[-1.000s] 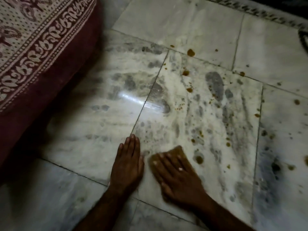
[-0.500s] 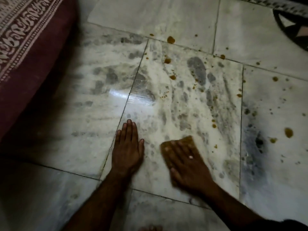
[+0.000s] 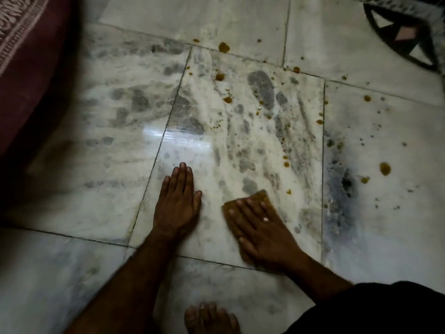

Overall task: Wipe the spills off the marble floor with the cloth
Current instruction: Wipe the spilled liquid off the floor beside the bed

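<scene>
My right hand [image 3: 260,227] lies flat on a brown cloth [image 3: 261,196], pressing it onto the white marble floor [image 3: 108,189] at the lower middle of the view. A ring shows on one finger. My left hand [image 3: 177,201] rests palm down on the same tile, fingers together, a hand's width left of the cloth. Several brown spill drops dot the tiles beyond and to the right: a large drop [image 3: 384,169] on the right tile, another spot [image 3: 224,47] near the far joint, and small splashes [image 3: 227,100] in between.
A maroon patterned mattress or cushion [image 3: 29,80] borders the floor on the left. A dark round patterned object [image 3: 404,32] sits at the top right. Bare toes [image 3: 209,317] and a dark garment [image 3: 385,309] show at the bottom edge.
The right hand has slid the cloth to the right across the tile, over drops that lay beside it. The view has shifted right and pulled back; toes now show at the bottom.
</scene>
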Motion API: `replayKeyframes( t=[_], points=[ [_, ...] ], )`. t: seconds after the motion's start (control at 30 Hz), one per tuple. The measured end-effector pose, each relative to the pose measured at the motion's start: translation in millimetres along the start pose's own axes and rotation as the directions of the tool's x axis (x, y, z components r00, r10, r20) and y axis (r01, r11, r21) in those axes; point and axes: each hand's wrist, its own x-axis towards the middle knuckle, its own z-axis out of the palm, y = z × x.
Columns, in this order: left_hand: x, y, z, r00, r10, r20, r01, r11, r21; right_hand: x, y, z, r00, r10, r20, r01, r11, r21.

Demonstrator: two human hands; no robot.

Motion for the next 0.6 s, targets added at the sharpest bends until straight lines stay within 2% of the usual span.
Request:
replayKeyframes(
  t=[0.1, 0.17, 0.27, 0.33, 0.4, 0.5, 0.6],
  points=[
    [-8.1, 16.1, 3.2, 1.0, -0.021, 0.02, 0.021, 1.0, -0.004, -8.4, 41.4, -4.9, 0.976, 0.215, 0.035, -0.215, 0.977, -0.001],
    [-8.8, 31.1, 7.2, 1.0, -0.016, 0.015, 0.016, 1.0, -0.004, 14.1, 51.9, -12.9, 0.961, 0.271, 0.052, -0.272, 0.962, 0.006],
    [-4.0, 50.8, 11.5, 0.999, -0.031, 0.019, 0.032, 0.999, -0.037, 31.5, 45.7, -15.6, 0.981, 0.171, 0.095, -0.177, 0.983, 0.056],
    [-1.0, 52.2, 12.2, 0.999, -0.016, 0.046, 0.018, 0.999, -0.037, 5.0, 36.4, -8.2, 0.994, 0.074, 0.075, -0.076, 0.997, 0.028],
    [0.4, 47.7, 10.7, 0.998, 0.032, 0.05, -0.031, 0.999, -0.023, -34.3, 30.9, -3.1, 0.996, 0.083, 0.039, -0.083, 0.997, -0.001],
    [-2.8, 42.9, 11.5, 0.998, 0.068, 0.011, -0.068, 0.998, -0.008, -65.3, 48.9, -1.8, 0.955, 0.294, 0.045, -0.295, 0.955, 0.036],
    [4.3, 53.4, 16.6, 0.986, 0.168, -0.001, -0.168, 0.986, 0.023, -33.7, 85.7, -9.1, 0.903, 0.425, 0.066, -0.428, 0.903, 0.031]
  ],
)
